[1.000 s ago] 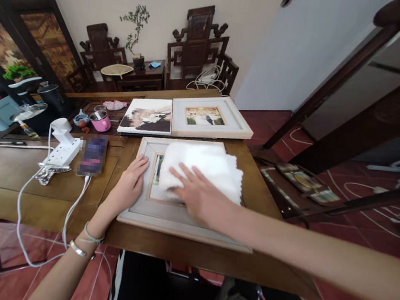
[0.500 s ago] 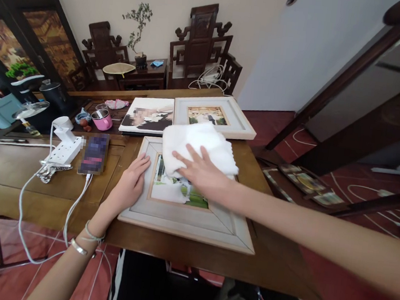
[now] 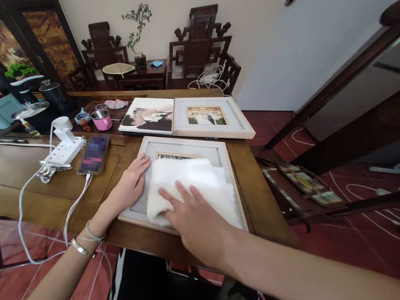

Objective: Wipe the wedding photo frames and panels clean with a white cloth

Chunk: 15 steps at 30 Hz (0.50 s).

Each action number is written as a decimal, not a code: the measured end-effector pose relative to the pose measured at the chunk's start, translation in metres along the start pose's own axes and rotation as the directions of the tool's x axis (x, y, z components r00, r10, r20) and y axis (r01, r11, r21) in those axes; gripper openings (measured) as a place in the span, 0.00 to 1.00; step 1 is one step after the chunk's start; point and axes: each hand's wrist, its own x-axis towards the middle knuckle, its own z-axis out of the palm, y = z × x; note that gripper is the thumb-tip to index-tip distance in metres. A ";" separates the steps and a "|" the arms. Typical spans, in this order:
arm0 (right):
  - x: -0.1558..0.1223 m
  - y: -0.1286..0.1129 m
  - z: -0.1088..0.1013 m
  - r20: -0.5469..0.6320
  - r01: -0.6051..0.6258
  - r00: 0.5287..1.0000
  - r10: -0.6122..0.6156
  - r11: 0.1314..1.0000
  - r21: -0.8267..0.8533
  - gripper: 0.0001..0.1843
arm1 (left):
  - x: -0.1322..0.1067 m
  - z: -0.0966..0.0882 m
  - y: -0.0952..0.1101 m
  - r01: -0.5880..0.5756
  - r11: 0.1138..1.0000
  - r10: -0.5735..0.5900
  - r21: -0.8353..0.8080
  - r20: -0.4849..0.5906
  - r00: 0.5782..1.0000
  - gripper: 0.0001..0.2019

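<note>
A pale wooden picture frame (image 3: 226, 160) lies flat near the table's front edge. Over most of its picture is spread a folded white cloth (image 3: 197, 174), leaving only a dark strip of the picture's top showing. My right hand (image 3: 195, 219) presses on the cloth with its fingers spread, the thumb side tucked at the cloth's near-left edge. On the frame's left border rests my left hand (image 3: 133, 181), open, fingers stretched out and holding nothing.
Behind lie a second framed picture (image 3: 239, 121) and a white-edged photo panel (image 3: 150, 113). To the left are a phone (image 3: 93, 154) on a charging cable, a white power strip (image 3: 64, 151) and a pink mug (image 3: 102, 120). A dark wooden stand (image 3: 311, 191) is at the right.
My right hand has drawn the cloth toward me, from the frame's far edge to its near edge. The far framed picture is now uncovered. My left hand has stayed in place.
</note>
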 end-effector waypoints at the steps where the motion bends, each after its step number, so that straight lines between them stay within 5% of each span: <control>1: 0.008 0.009 0.005 -0.023 -0.022 1.000 0.021 0.998 -0.054 0.32 | 0.000 0.000 -0.001 -0.005 1.000 0.005 0.003 0.000 1.000 0.22; 5: 0.043 0.051 0.006 -0.140 -0.144 0.983 0.117 0.967 -0.209 0.30 | -0.001 0.002 -0.004 -0.035 0.999 0.035 -0.017 -0.017 0.999 0.22; 9: 0.066 0.078 -0.007 -0.205 -0.126 0.977 0.066 0.947 -0.295 0.30 | -0.001 0.002 -0.003 -0.031 0.999 0.031 -0.027 -0.019 0.999 0.22; 15: 0.056 0.050 -0.013 -0.103 -0.085 0.992 0.066 0.977 -0.196 0.27 | 0.000 0.000 0.001 0.014 1.000 -0.015 -0.023 -0.024 1.000 0.23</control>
